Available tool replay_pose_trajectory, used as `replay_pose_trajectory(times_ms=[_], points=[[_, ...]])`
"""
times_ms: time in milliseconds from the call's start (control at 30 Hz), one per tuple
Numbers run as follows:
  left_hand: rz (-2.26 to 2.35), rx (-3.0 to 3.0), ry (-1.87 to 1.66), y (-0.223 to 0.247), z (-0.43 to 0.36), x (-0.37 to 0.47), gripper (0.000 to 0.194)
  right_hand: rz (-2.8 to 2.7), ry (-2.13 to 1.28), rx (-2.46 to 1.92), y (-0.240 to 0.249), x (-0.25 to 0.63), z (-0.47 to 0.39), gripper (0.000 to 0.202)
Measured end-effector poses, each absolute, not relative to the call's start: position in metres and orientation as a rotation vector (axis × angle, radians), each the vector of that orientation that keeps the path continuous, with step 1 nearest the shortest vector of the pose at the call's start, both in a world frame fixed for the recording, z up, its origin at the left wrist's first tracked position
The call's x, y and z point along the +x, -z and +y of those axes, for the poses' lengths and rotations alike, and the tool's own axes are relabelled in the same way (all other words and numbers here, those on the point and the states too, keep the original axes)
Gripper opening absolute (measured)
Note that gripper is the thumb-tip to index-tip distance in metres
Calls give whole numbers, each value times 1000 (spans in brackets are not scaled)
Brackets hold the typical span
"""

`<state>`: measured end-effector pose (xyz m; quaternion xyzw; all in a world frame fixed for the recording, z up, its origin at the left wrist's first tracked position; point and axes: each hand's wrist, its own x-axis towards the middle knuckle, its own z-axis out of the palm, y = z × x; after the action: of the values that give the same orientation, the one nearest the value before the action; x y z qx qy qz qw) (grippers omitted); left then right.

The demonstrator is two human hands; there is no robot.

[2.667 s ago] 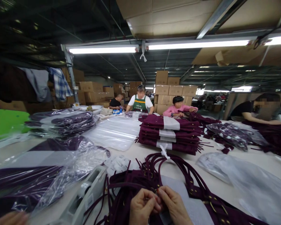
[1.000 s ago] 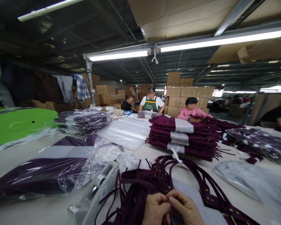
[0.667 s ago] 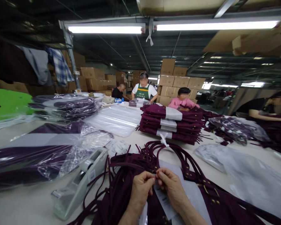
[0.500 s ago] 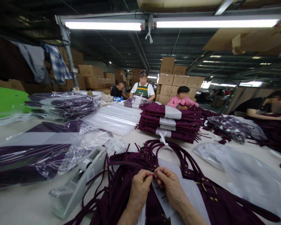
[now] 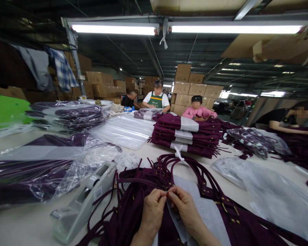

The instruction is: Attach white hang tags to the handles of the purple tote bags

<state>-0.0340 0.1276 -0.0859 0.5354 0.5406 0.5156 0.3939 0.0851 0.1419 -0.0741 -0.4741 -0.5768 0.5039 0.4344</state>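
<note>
Dark purple fringed bags with long straps and brass-coloured fittings lie at the front of the table. Over them, my left hand and my right hand meet fingertip to fingertip, both pinched. What they hold between the fingertips is too small to make out. White paper lies on the bag beside my right hand, and a white tag partly shows beneath that hand. A white tie binds the straps farther back.
A tape dispenser stands left of the bags. Plastic-wrapped bags lie farther left, a banded purple stack behind, clear plastic at right. Several people work around the table.
Both hands stay together at nearly the same spot, with small finger shifts. The tag under my right hand shows less. The person in pink now has the head lowered a little differently.
</note>
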Motion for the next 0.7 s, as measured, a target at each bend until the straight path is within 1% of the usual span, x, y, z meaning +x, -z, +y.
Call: replay_pose_trajectory(times_ms=[200,300,400,533,700], points=[[1428,1328,-1171,85,129,-32,14,-1648,-993,-1239,79,84,142,25],[1434,1380,-1169,88,130,-33,14,-1675,-954,-1238,82,85,144,25],[1387,1405,-1153,92,131,-35,13,-1664,-965,-1230,83,86,146,26],[1323,1439,-1116,95,131,-38,11,-1626,-1096,-1204,85,87,148,31],[1366,1474,-1099,100,134,-40,14,-1593,-1200,-1191,88,87,149,35]])
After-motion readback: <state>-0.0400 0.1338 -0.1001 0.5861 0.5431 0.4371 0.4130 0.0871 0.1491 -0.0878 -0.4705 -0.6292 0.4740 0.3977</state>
